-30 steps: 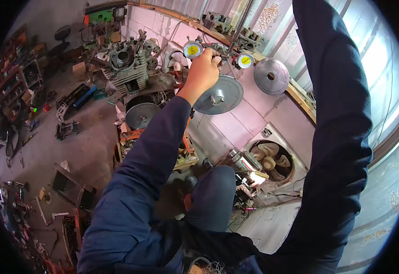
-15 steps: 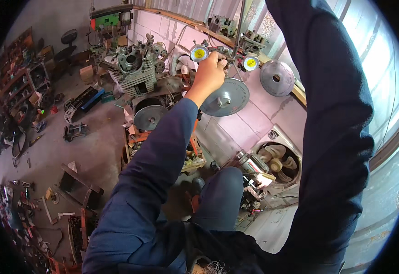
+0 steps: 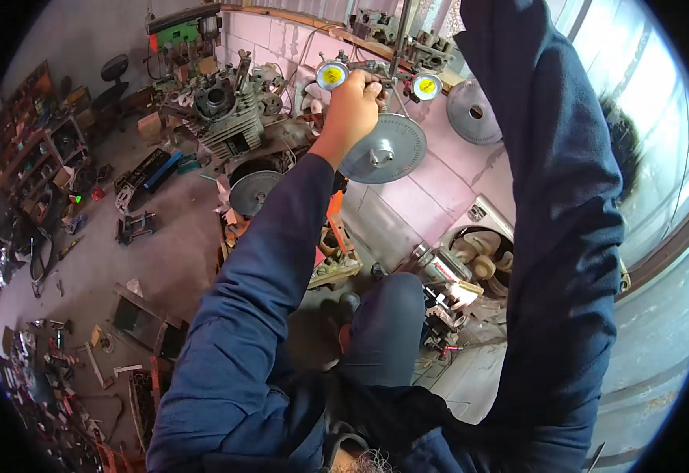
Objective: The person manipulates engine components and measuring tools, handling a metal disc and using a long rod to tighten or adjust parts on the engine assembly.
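Observation:
My left hand [image 3: 354, 106] is closed on a small metal fitting between a yellow-faced dial gauge [image 3: 331, 76] and a second yellow-faced gauge [image 3: 427, 87], both beside a vertical metal rod [image 3: 400, 43]. Below it is a graduated metal disc [image 3: 385, 147] with a central hub, partly behind my wrist. A holed disc [image 3: 471, 114] leans to the right. My right arm, in a dark sleeve [image 3: 557, 236], reaches up past the top edge; its hand is out of view.
An engine block [image 3: 232, 110] and a round dark disc [image 3: 251, 195] stand left. Scattered tools and metal parts [image 3: 41, 351] lie on the floor. A fan [image 3: 482, 252] and machinery sit low right. A dark shape I cannot make out [image 3: 628, 150] shows against the corrugated wall.
The view has shifted slightly, with the gauges and discs higher in the picture. A dark shape has appeared behind my right arm. My left hand keeps its grip between the gauges.

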Available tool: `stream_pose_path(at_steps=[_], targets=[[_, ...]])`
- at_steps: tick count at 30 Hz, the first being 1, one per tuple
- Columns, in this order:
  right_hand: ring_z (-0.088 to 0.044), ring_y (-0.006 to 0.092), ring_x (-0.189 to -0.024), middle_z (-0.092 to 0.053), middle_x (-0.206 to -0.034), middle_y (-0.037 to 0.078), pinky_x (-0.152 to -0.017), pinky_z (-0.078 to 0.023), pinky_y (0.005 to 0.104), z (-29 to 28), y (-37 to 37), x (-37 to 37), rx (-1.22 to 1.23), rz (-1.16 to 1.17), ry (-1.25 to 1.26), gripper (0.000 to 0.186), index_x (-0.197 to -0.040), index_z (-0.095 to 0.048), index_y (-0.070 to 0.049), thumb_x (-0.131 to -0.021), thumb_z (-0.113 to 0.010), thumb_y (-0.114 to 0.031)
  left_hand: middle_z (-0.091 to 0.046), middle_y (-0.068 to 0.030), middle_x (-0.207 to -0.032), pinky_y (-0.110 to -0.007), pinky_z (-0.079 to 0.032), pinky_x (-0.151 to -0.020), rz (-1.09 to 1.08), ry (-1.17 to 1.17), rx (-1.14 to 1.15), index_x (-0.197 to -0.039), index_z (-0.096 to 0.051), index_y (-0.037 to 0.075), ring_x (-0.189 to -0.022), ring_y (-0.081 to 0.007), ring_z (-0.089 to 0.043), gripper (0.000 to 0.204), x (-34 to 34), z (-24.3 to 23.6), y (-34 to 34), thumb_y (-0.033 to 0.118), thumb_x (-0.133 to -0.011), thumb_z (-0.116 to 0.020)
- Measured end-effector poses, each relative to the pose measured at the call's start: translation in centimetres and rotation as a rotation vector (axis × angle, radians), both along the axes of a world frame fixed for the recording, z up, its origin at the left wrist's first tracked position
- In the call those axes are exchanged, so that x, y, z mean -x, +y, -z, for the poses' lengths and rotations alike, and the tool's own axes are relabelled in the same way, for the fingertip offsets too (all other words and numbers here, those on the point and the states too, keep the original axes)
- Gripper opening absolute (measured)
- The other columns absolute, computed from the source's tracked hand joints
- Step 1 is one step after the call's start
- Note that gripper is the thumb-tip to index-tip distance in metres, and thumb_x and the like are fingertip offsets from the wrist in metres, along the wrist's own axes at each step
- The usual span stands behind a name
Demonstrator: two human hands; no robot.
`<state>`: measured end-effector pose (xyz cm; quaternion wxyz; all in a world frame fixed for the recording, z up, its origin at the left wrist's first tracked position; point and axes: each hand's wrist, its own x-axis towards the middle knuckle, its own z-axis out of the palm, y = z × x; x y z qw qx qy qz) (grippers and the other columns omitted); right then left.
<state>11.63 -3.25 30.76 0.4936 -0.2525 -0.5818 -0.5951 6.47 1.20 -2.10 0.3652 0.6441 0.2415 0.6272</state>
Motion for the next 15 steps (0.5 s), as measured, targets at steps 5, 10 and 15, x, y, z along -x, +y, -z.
stream_pose_path(at_steps=[5,10,15], targets=[[-0.062,0.0162,-0.075,-0.069,-0.078,0.007,-0.066,-0.046,0.0362,0.4,0.5,-0.2,0.702,-0.758,0.260,0.026,-0.100,-0.076,-0.004,-0.096,-0.070,-0.029,-0.072,-0.0090,-0.089,-0.028,-0.054,-0.066,0.043,-0.055,0.002,-0.108,-0.060,-0.002,-0.070,-0.0114,-0.065,0.011,0.7,0.2,0.3,0.007,-0.104,-0.056],[-0.072,0.0378,-0.079,-0.074,-0.085,0.018,-0.073,-0.053,0.0446,2.9,-0.5,1.7,0.189,-0.512,0.499,0.026,-0.104,-0.075,-0.002,-0.098,-0.062,-0.023,-0.071,-0.0090,-0.087,-0.028,-0.053,-0.065,0.060,-0.081,0.013,-0.109,-0.059,-0.002,-0.070,-0.0106,-0.065,0.011,0.4,0.1,0.1,0.007,-0.104,-0.056],[-0.073,0.0354,-0.094,-0.074,-0.091,0.022,-0.078,-0.056,0.0436,1.4,-0.4,0.3,0.500,-0.795,0.485,0.040,-0.099,-0.074,0.006,-0.097,-0.048,-0.025,-0.071,-0.0097,-0.087,-0.027,-0.053,-0.063,0.004,-0.028,-0.040,-0.109,-0.059,-0.002,-0.069,-0.0109,-0.064,0.011,1.5,0.3,0.5,0.007,-0.104,-0.054]])
